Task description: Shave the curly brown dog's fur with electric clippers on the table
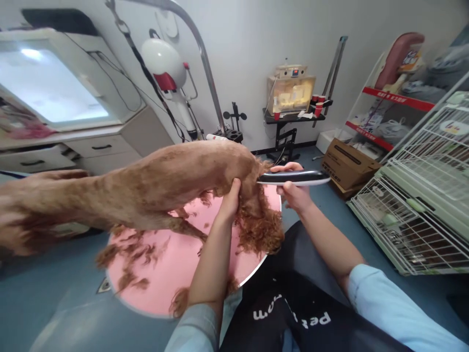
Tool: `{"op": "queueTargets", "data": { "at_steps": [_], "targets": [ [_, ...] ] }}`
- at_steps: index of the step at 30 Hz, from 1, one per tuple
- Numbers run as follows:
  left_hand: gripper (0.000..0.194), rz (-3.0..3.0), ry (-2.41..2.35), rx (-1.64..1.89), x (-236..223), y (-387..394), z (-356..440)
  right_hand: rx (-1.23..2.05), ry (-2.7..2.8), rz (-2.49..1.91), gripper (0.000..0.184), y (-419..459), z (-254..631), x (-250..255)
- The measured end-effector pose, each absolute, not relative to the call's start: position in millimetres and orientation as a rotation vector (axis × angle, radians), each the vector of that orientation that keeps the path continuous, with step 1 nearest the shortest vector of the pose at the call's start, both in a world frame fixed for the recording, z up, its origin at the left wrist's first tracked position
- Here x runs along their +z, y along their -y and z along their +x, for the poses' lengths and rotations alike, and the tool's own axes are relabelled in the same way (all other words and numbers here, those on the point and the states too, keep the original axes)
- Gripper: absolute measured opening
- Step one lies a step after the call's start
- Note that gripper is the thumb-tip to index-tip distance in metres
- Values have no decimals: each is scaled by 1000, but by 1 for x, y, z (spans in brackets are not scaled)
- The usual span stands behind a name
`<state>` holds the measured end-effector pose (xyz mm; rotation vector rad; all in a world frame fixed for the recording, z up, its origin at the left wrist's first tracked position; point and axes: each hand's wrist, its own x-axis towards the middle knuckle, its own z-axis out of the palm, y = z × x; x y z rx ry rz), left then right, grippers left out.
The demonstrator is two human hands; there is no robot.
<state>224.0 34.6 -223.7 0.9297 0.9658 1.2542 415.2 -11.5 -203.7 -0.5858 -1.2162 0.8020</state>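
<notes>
A brown dog [190, 168], its body clipped short, stands on a round pink grooming table [157, 288], its head toward the left edge. My left hand [231, 198] is closed around the dog's near hind leg at the thigh; the thumb shows on top and most fingers are hidden. In my right hand [293, 188] is a dark and silver hair clipper [296, 177], held level between thumb and fingers. Its tip touches the fur at the dog's rump. Long curly fur [261, 232] still covers the lower hind leg, and cut tufts [135, 254] lie on the table.
A curved metal grooming arm [205, 54] with a hanging strap [141, 63] rises behind the dog. Beside it stands a white and red dryer [164, 63]. To the right are wire cages [399, 215], a cardboard box [348, 164] and shelves [399, 98].
</notes>
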Motion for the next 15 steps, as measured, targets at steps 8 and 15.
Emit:
{"op": "queueTargets", "data": {
  "at_steps": [8,15],
  "targets": [
    [66,876,-1040,1279,-209,-29,228,1233,1339,-564,41,-21,430,-217],
    [69,782,-948,1440,-210,-29,236,1294,949,-516,40,-37,418,-230]
  ]
}}
